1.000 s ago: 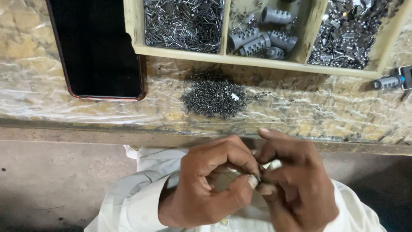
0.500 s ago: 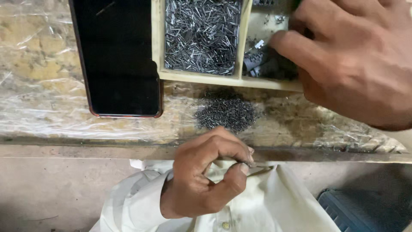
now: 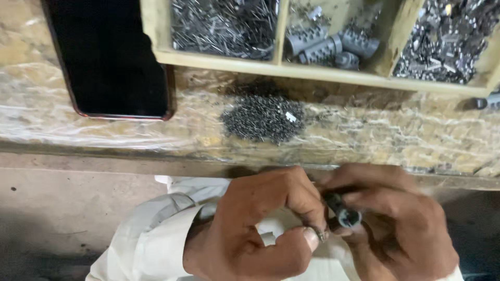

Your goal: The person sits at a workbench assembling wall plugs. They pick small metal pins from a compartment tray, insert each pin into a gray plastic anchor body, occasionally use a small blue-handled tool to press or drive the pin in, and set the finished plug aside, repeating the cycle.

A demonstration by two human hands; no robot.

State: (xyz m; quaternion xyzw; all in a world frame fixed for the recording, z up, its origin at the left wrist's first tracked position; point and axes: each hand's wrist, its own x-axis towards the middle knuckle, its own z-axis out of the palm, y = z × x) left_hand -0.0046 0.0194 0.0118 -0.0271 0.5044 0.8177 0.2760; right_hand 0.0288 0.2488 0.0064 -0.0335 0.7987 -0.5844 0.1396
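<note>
Leftmost, a dark smartphone [image 3: 112, 57] with a reddish edge is lying screen-up on the marbled table [image 3: 416, 135], well apart from both hands. Just right of it, a pale wooden compartment tray [image 3: 224, 58] is sitting along the table's far side: its left compartment is holding thin metal pins [image 3: 224, 23], its middle compartment is holding grey ribbed cylindrical parts [image 3: 325, 44], and its right compartment is holding a heap of small bright metal pieces [image 3: 448, 39]. Directly before the tray, a loose pile of tiny dark metal bits [image 3: 263, 117] is resting on the table, with one small pale fleck on its right side.

Below the table edge, over the person's light-coloured garment [image 3: 156, 239], the left hand [image 3: 250, 229] is curling with thumb and forefinger pinched together around something very small; what it is pinching cannot be told. Touching it on the right, the right hand [image 3: 396, 229] is closing its fingers around a small dark cylindrical part [image 3: 344, 211], whose rounded grey end is showing between the two hands, just beside the left thumb tip. Both hands are working near the viewer, well apart from the tray. At the far right margin, the tip of a dark metal tool [image 3: 489, 101] is lying on the table beside the tray's corner.
</note>
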